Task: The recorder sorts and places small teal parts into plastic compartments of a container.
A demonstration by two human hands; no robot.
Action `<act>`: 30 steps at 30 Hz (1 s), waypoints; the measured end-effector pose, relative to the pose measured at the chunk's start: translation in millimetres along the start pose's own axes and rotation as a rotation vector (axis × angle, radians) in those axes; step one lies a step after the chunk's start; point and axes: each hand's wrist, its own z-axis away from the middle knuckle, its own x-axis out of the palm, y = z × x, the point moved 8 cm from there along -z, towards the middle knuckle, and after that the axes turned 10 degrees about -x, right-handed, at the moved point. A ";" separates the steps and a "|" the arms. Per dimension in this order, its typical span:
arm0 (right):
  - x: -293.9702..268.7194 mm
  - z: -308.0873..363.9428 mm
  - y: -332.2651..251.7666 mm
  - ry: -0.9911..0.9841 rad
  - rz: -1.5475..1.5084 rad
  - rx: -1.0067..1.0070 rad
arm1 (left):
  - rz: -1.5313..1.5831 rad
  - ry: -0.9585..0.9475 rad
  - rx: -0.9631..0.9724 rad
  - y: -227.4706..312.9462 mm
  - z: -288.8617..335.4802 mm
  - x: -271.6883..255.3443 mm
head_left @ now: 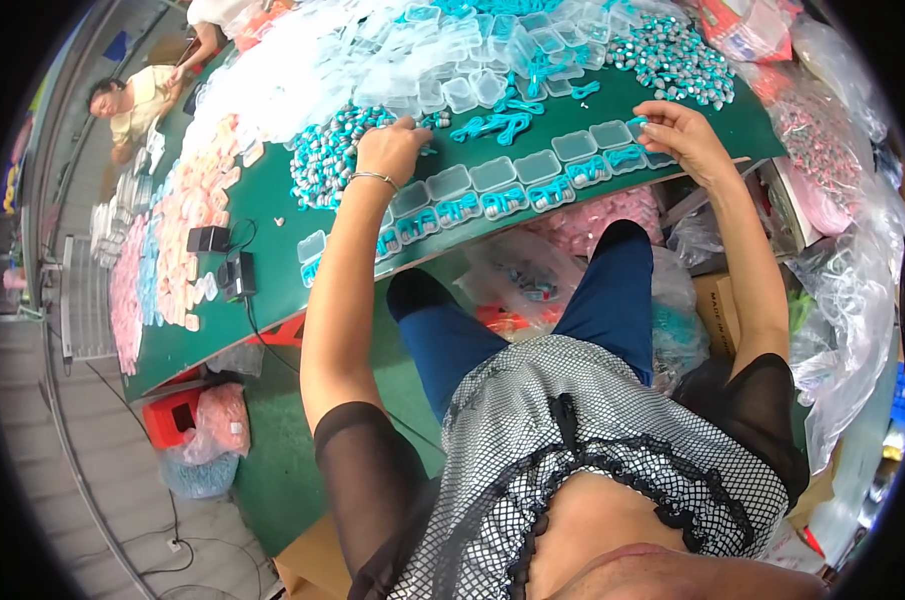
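Currently R hand (684,142) is pinching teal pc (638,121); teal-grey pile (322,170) lying beside fingers of L hand (390,150), grip unclear.

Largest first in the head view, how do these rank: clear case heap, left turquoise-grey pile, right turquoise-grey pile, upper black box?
Clear case heap
Left turquoise-grey pile and right turquoise-grey pile: too alike to rank
Upper black box

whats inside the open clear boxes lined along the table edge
The clear boxes hold turquoise cords and small whitish pieces. The left forearm hides part of the row; anything beneath the cords is covered.
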 end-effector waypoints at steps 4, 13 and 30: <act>-1.1 -0.2 3.4 0.034 -0.015 -0.026 | -0.010 -0.027 -0.009 -0.9 2.1 -2.8; -7.5 6.6 0.7 0.080 0.007 -0.055 | 0.016 -0.100 0.068 8.8 4.0 -3.4; -5.0 22.2 -3.1 0.038 0.240 -0.263 | 1.044 0.027 -0.289 124.5 -7.7 -54.0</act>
